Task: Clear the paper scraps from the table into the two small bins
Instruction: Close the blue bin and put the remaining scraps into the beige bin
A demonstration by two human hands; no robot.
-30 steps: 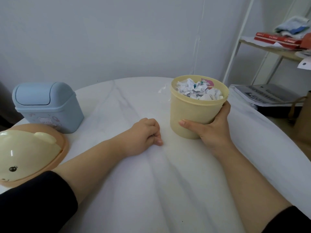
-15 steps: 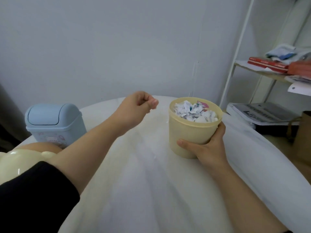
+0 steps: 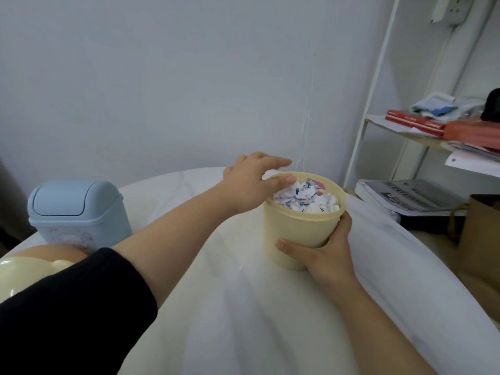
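A cream-yellow bin (image 3: pixel 300 231) stands on the white marble table (image 3: pixel 243 320), filled to the brim with crumpled paper scraps (image 3: pixel 305 198). My right hand (image 3: pixel 322 253) grips the bin's lower wall from the near right side. My left hand (image 3: pixel 254 180) hovers over the bin's left rim with fingers spread and the thumb at the edge of the scraps; nothing is visibly held in it. A pale blue bin (image 3: pixel 78 212) with a closed swing lid stands at the left of the table.
A cream bear-shaped lid on a tan base (image 3: pixel 32 266) lies at the near left edge. A white metal shelf (image 3: pixel 433 136) with red books and papers stands to the right, a stack of magazines (image 3: pixel 405 198) below it and a brown paper bag (image 3: pixel 481 239) beside the table.
My left hand rose from the tabletop as a closed fist, travelled right to the yellow bin and opened over its rim. The camera tilted upward. My right hand kept its grip.
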